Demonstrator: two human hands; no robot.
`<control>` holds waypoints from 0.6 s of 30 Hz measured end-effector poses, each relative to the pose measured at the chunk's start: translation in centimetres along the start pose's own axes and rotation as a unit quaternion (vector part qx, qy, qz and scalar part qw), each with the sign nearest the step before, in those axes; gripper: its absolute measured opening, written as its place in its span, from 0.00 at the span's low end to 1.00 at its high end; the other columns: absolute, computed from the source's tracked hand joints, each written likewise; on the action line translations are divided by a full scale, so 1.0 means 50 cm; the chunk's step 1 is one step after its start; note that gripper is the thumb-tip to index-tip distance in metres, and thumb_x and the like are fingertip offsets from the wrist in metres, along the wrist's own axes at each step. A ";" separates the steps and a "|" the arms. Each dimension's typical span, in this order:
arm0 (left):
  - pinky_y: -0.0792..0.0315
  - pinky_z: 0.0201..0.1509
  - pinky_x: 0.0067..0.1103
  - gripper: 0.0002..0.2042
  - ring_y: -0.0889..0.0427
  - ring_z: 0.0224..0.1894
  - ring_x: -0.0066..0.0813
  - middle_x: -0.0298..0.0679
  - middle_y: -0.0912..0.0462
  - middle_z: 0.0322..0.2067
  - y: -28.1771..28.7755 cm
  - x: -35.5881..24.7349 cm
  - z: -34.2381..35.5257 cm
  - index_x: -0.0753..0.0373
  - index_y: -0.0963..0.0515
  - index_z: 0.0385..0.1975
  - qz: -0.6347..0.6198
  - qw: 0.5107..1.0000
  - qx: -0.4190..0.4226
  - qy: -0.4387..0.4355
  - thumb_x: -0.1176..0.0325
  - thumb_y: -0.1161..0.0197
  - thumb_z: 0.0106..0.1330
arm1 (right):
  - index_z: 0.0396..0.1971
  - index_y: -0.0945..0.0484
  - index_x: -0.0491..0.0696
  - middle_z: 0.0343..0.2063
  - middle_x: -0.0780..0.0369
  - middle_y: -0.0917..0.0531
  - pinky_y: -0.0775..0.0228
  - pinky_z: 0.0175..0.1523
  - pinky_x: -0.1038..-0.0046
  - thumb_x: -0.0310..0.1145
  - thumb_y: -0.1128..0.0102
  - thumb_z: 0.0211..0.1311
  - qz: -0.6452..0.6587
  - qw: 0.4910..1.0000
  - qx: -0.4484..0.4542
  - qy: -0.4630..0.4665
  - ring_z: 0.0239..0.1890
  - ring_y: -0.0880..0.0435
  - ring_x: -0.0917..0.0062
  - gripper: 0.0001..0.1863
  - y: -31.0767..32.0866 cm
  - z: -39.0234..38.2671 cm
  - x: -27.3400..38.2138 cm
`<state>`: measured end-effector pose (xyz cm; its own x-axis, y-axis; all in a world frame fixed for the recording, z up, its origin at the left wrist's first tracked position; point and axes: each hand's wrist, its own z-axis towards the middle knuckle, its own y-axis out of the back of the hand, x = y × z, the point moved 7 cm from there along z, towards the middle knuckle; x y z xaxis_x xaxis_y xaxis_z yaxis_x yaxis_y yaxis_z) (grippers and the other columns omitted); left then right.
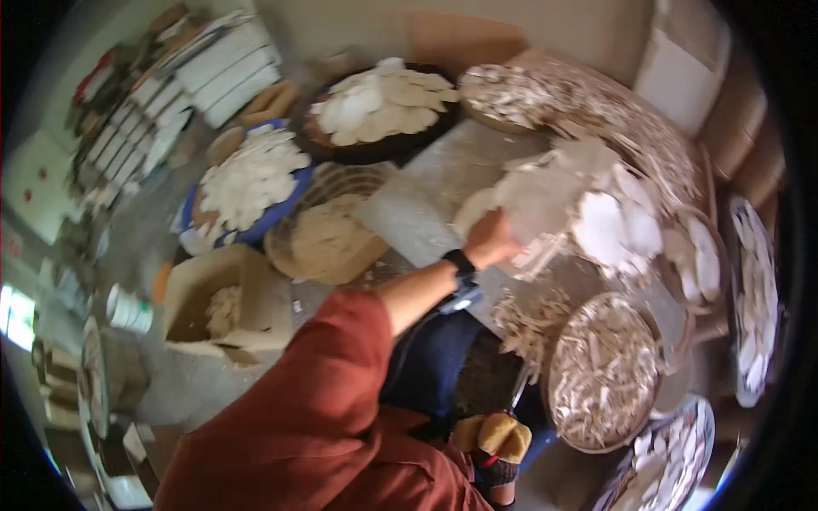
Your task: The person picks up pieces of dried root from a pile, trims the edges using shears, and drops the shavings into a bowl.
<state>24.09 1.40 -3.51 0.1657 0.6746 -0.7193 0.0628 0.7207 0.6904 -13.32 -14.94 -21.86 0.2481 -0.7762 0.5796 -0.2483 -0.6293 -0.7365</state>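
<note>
My left hand (492, 242), bare and with a dark watch (461, 272) on its wrist, reaches across to a heap of pale, flat, rounded pieces (545, 196) on a grey board. Its fingers touch the heap's near edge, but blur hides how far they are closed. Low in the view, my right hand (492, 439) wears a yellow and dark glove. It is closed around a tool with a red handle and a thin metal blade (518, 388). Beside the blade lies a small pile of curled, tan offcuts (535, 328).
A round tray of shredded scraps (603, 375) stands at the right. Basins of pale pieces, a dark one (413, 152) and a blue one (302, 183), stand behind. An open cardboard box (192, 294) and a woven basket (285, 243) sit left; more scraps (648, 140) line the back.
</note>
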 end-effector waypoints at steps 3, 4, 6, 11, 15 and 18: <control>0.28 0.42 0.32 0.28 0.23 0.39 0.49 0.56 0.24 0.36 0.017 -0.003 -0.011 0.69 0.29 0.37 0.033 0.999 0.000 0.040 0.59 0.29 0.35 | 0.42 0.30 0.38 0.40 0.49 0.23 0.26 0.42 0.59 0.38 0.43 0.53 0.237 0.969 0.056 -0.043 0.36 0.21 0.61 0.21 -0.104 0.001 0.039; 0.29 0.35 0.31 0.21 0.22 0.33 0.44 0.53 0.23 0.31 0.007 -0.016 -0.011 0.66 0.27 0.30 0.009 0.999 0.049 0.020 0.60 0.31 0.37 | 0.42 0.30 0.38 0.40 0.49 0.23 0.26 0.42 0.59 0.38 0.43 0.53 0.236 0.969 0.061 -0.049 0.36 0.21 0.61 0.21 -0.073 0.007 0.015; 0.30 0.34 0.30 0.19 0.23 0.34 0.44 0.52 0.24 0.32 0.005 -0.024 -0.022 0.64 0.27 0.30 0.055 0.997 -0.056 -0.003 0.63 0.34 0.38 | 0.42 0.30 0.38 0.39 0.50 0.23 0.26 0.41 0.60 0.38 0.44 0.53 0.212 0.977 -0.017 -0.016 0.34 0.21 0.63 0.21 0.079 0.019 -0.059; 0.30 0.38 0.33 0.19 0.24 0.36 0.48 0.53 0.26 0.33 0.048 -0.043 -0.030 0.67 0.30 0.33 0.059 0.997 -0.049 -0.004 0.64 0.36 0.41 | 0.35 0.27 0.39 0.33 0.53 0.21 0.27 0.39 0.61 0.40 0.45 0.53 0.069 0.998 -0.002 0.016 0.31 0.22 0.64 0.18 0.082 0.018 -0.048; 0.30 0.41 0.36 0.19 0.25 0.36 0.51 0.56 0.26 0.33 0.043 -0.057 -0.027 0.69 0.30 0.33 0.122 0.988 -0.021 -0.095 0.65 0.37 0.42 | 0.29 0.24 0.40 0.27 0.54 0.21 0.27 0.37 0.64 0.44 0.44 0.52 0.131 0.974 0.176 -0.058 0.28 0.21 0.65 0.19 -0.200 -0.010 0.050; 0.30 0.41 0.36 0.20 0.25 0.34 0.53 0.56 0.24 0.29 0.037 -0.033 -0.046 0.71 0.29 0.33 0.154 0.976 -0.021 -0.150 0.65 0.36 0.42 | 0.43 0.30 0.41 0.37 0.53 0.22 0.28 0.46 0.60 0.42 0.46 0.55 0.126 0.991 -0.005 -0.035 0.38 0.22 0.63 0.21 -0.111 -0.018 0.037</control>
<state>21.65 2.00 -1.21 0.4522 0.7879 -0.4179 -0.0756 0.5008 0.8623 -12.29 -12.92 -16.37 0.2405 -0.9049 0.3511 -0.3199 -0.4154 -0.8515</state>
